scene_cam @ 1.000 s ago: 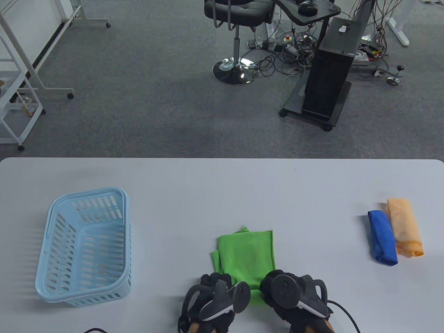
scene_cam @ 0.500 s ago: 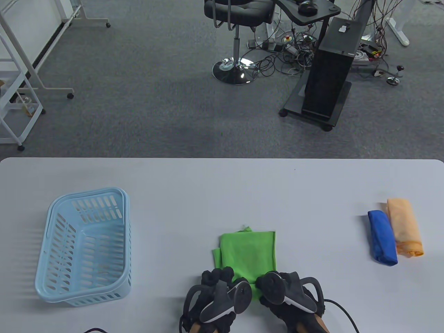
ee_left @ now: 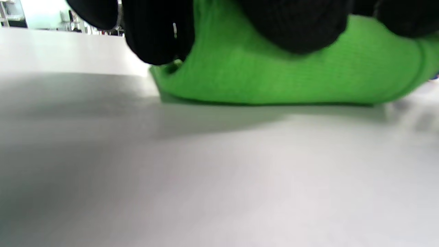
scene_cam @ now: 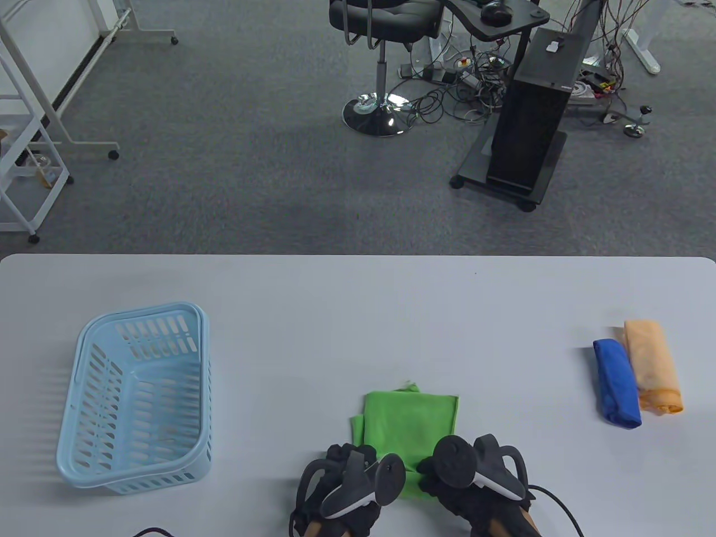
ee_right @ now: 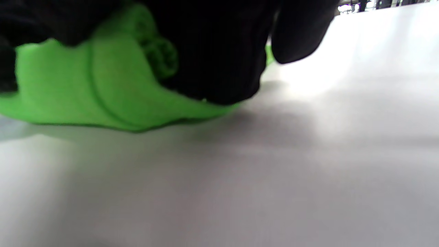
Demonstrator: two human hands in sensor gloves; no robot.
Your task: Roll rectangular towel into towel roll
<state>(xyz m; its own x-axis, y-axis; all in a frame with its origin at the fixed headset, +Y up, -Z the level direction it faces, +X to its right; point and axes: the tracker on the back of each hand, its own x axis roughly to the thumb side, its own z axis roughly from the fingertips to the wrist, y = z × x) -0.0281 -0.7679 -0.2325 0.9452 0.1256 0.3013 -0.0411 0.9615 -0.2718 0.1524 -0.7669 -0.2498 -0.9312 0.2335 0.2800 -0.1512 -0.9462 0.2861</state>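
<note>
Green towel [scene_cam: 411, 417] gripped by both hands' curled fingers [ee_left: 157, 34]

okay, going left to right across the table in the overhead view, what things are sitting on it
Light blue basket → green towel, with the left hand and right hand on its near edge → blue towel roll → orange towel roll.
</note>
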